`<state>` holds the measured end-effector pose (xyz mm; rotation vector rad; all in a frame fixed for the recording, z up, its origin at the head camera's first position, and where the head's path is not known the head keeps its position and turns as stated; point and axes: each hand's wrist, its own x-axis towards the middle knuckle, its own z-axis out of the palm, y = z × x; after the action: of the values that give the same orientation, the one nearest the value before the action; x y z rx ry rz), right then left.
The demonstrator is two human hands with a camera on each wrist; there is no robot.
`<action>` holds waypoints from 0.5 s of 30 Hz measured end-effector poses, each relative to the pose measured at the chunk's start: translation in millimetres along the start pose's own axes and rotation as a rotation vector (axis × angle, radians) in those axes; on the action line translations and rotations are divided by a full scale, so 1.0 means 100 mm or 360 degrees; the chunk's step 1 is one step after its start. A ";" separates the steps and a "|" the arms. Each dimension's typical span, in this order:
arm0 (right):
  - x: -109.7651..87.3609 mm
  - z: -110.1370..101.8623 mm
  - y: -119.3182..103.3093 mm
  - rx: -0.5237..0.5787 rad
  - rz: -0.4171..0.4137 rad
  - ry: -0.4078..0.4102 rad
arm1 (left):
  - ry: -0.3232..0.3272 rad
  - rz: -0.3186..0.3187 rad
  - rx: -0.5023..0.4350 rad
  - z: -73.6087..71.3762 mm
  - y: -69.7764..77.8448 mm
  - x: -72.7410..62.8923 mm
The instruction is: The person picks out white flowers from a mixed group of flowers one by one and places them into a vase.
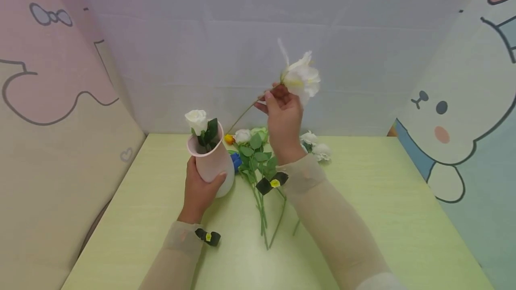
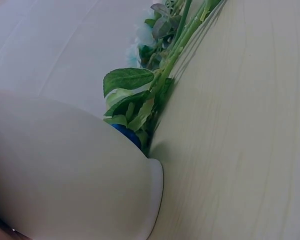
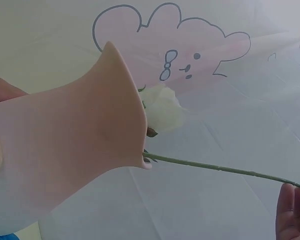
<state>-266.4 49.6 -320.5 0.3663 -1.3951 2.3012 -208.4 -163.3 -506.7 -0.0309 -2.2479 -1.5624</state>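
My left hand (image 1: 199,191) grips the side of a pale pink vase (image 1: 213,169), fingers around its body and thumb across the front. In the vase's mouth stands a white rose (image 1: 196,121) with dark green leaves. Up and to the right, my right hand (image 1: 284,120) pinches a large white artificial flower (image 1: 302,77) by its stem, just below the bloom. That thin green stem (image 3: 215,167) slants down to the vase's mouth, where its lower end passes behind the rim in the right wrist view. The left wrist view shows the vase's foot (image 2: 155,200) at the tabletop.
Right of the vase lie several artificial flowers with green leaves (image 1: 262,155), among them a white bloom (image 1: 242,136), an orange one (image 1: 229,139) and a blue one (image 1: 236,161). More white blooms (image 1: 321,151) lie beyond my right forearm. A pale cloth wall (image 1: 201,57) rises behind the table (image 1: 383,218).
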 end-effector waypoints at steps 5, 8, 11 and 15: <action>-0.02 0.01 0.04 0.0011 0.0012 -0.0001 | 0.0002 -0.0004 -0.0007 0.01 -0.02 0.01; -0.01 0.02 0.04 0.0016 -0.0032 0.0002 | -0.0003 -0.0009 -0.0011 0.02 -0.03 0.00; -0.01 0.02 0.04 0.0020 -0.0050 -0.0007 | -0.0006 -0.0018 -0.0016 0.02 -0.03 -0.01; -0.02 0.03 0.06 -0.0001 -0.0004 -0.0018 | -0.0001 -0.0031 -0.0009 0.01 -0.02 -0.02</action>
<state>-267.4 43.9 -324.2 0.3808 -1.3999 2.3001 -207.9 -162.6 -509.7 -0.0112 -2.2504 -1.5788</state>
